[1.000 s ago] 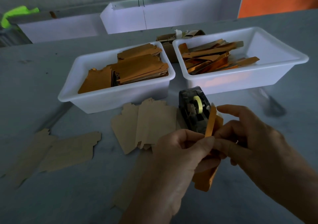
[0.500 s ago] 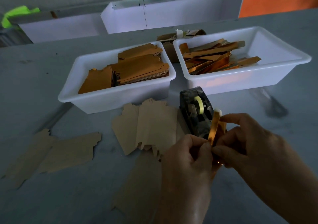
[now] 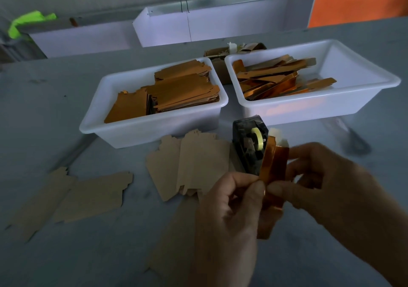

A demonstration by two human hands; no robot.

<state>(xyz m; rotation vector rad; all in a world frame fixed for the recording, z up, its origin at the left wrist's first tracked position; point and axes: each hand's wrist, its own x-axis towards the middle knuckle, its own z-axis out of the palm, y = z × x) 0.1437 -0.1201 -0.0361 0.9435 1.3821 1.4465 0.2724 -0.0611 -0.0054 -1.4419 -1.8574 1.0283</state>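
Note:
A narrow gold-orange folded card box (image 3: pixel 273 167) stands almost upright between my two hands, above the grey table. My left hand (image 3: pixel 229 216) pinches its left edge with thumb and forefinger. My right hand (image 3: pixel 326 183) grips its right side, the thumb pressed on the front. Just behind the box sits a black tape dispenser (image 3: pixel 249 145) with a yellowish roll. The lower end of the box shows below my left thumb.
Two white tubs stand behind: the left tub (image 3: pixel 141 130) holds stacked flat gold cards, the right tub (image 3: pixel 331 101) holds folded gold boxes. Flat brown card blanks (image 3: pixel 192 163) lie by the dispenser, with more of these blanks (image 3: pixel 72 196) at the left. A dark tool (image 3: pixel 353 139) lies at the right.
The box has turned so more of its gold face shows. Both hands have shifted slightly while keeping hold of it.

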